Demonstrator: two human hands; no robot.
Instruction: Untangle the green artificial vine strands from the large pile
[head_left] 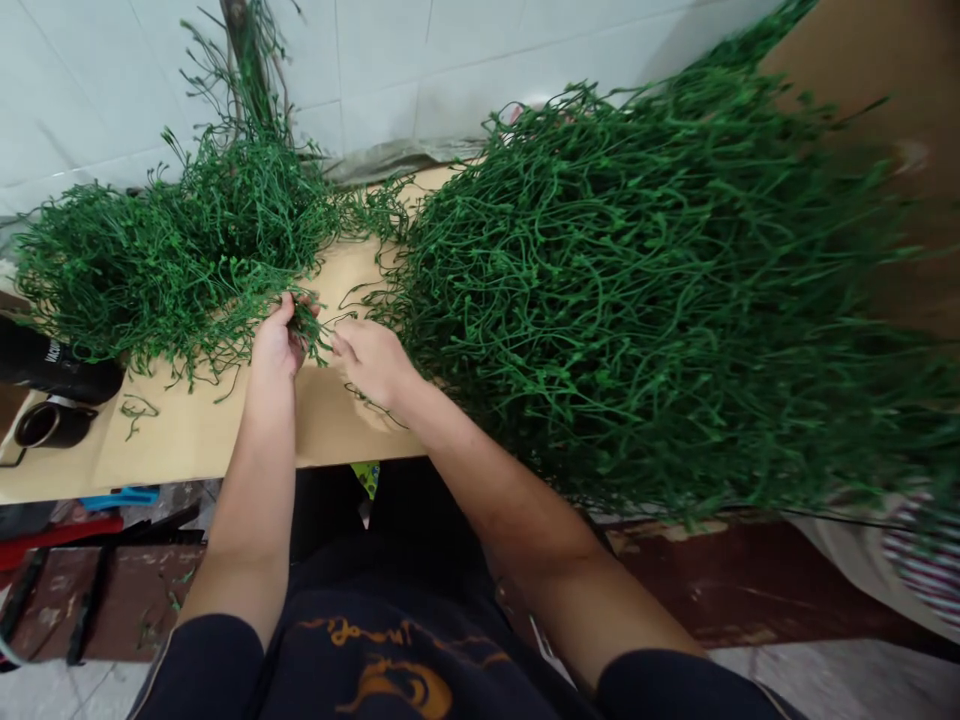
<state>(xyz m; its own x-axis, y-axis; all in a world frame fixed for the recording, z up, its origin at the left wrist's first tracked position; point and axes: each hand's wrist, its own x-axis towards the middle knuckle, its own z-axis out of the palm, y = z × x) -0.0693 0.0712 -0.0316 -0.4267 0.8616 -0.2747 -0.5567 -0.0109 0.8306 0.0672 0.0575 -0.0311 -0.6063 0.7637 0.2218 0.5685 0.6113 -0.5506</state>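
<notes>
My left hand [279, 338] is closed around a small bunch of thin green stems [306, 326] with bud-like tips, its thumb on top. Just to the right, my right hand [369, 360] is pinched at the ends of these stems; the exact grip is partly hidden by its fingers. A looser pile of the same green stems [172, 250] lies beyond and left of my left hand. To the right of my right hand rises a much larger heap of green stems [600, 290].
Cardboard [187, 430] covers the tabletop, with a few loose stems on it. A black bottle [60, 360] and a dark cup [52, 424] are at the left edge. Behind the left pile stands a brown pole [241, 50] against the tiled wall [390, 50]. A cardboard panel [892, 90] stands at the right.
</notes>
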